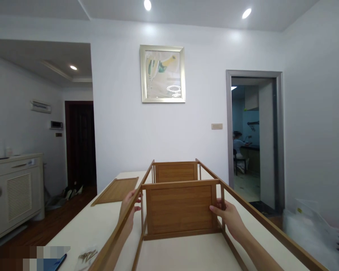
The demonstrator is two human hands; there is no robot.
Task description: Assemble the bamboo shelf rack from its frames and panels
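Note:
A brown wooden shelf frame [180, 183] lies lengthwise on the white table [81, 226], with long rails running toward me. Two wooden panels stand upright across it: a nearer panel [180, 209] and a farther panel [175, 172]. My left hand [128, 207] reaches under the left rail, its fingers curled at the post beside the nearer panel. On the opposite side my right hand [228, 216] grips the right post, thumb against that panel's right edge. Parts of both hands' fingers are hidden behind the wood.
A loose wooden panel [117, 191] lies flat at the table's left. Near the front left are a clear bag of screws [87, 255] and a dark-edged phone [56, 262], partly blurred out. Plastic wrapping [310, 233] sits at right. Through the doorway, a person [240, 148] is partly visible.

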